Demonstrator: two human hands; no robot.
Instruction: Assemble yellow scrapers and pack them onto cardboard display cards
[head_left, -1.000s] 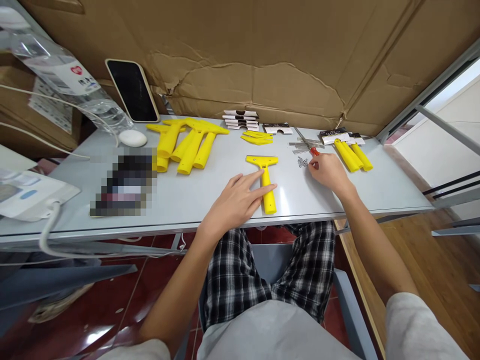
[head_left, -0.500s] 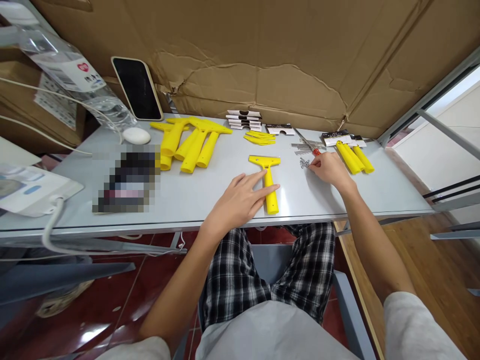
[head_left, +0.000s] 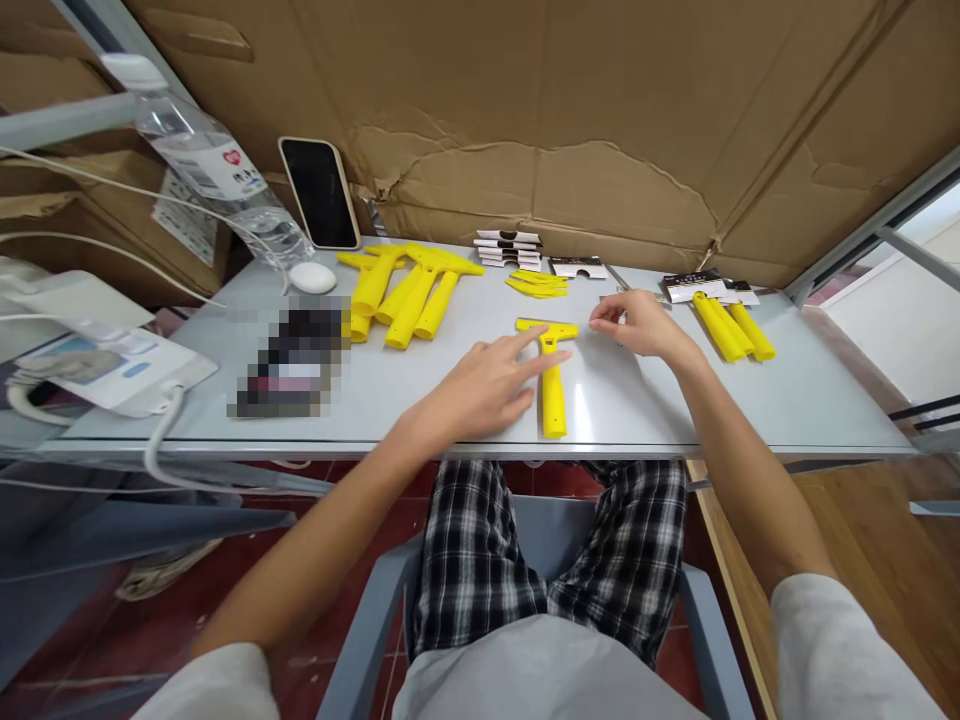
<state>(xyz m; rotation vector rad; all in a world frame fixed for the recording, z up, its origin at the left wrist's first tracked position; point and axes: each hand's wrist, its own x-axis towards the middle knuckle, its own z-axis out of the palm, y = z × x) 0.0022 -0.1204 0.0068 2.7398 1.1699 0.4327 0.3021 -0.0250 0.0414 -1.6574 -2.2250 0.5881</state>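
Note:
A yellow scraper with a T-shaped head lies on the desk, its handle toward me. My left hand rests beside it with fingers spread; the index fingertip touches the head and another finger reaches over the upper handle. My right hand hovers just right of the scraper head, thumb and fingertips pinched together. Whatever lies in that pinch is too small to make out. Behind the right hand, the pile of small screws and most of the thin metal blades are hidden.
Several yellow scraper handles lie piled at left. Yellow strips, stacked cards and carded scrapers line the back. A phone, water bottle and white round object stand left, against cardboard.
My right hand has moved left from the pile of small screws to beside the scraper head. My left index finger has shifted up onto the head. The view has turned slightly.

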